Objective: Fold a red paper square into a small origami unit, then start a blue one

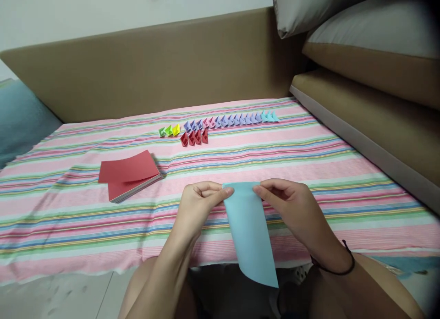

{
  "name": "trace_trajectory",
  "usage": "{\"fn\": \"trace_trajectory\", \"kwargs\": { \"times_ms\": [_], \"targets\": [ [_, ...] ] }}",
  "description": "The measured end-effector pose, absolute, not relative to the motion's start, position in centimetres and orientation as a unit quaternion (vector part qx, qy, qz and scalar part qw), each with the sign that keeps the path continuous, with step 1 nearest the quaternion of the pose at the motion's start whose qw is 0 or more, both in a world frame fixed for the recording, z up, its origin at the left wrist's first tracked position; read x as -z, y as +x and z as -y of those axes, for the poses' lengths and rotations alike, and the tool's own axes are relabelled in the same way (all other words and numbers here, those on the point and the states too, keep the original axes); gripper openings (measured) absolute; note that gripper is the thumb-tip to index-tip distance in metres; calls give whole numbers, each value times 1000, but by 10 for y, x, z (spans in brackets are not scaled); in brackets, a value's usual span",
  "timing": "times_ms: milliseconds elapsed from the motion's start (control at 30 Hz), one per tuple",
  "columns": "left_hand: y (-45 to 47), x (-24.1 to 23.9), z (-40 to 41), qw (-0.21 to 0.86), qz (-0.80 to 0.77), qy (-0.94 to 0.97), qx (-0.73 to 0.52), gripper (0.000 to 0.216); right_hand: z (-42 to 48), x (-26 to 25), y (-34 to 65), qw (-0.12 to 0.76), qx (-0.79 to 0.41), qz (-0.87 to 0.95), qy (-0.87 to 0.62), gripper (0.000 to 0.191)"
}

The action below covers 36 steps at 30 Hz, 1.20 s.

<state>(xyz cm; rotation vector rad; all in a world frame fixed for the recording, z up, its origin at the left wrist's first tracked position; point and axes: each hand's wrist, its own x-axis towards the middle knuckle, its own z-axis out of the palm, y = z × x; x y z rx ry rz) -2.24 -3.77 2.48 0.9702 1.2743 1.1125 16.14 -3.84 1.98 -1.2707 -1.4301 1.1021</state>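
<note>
A sheet of light blue paper [252,236] hangs from my two hands over the front edge of the striped cloth. My left hand [202,202] pinches its upper left corner between thumb and fingers. At the upper right corner, my right hand [287,200] grips it the same way. The lower end of the sheet curls and dangles free. Beyond the hands, small folded paper pieces stand in rows: a long row of purple pieces [237,120] with pink and light blue ones, a shorter row of dark red pieces [195,138], and a few green and yellow pieces [169,130].
A stack of paper [135,189] with red sheets [129,167] on top lies to the left on the striped cloth [85,227]. A brown backrest [165,67] rises behind. Cushions [374,48] are piled at the right, and a blue cushion [25,115] is at the far left.
</note>
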Motion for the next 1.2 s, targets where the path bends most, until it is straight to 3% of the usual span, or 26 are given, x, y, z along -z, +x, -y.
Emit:
{"fn": "trace_trajectory", "kwargs": {
  "times_ms": [900, 1133, 1200],
  "targets": [
    [-24, -24, 34, 521, -525, 427, -520, 24, 33, -10, 162, 439, -441, 596, -507, 27],
    [-33, -8, 22, 440, -528, 510, -516, 28, 26, -6, 164, 424, -443, 605, -508, 30],
    [-44, -3, 7, 332, -584, 554, -492, 29, 24, -7, 166, 436, -444, 587, -518, 29]
  ]
}}
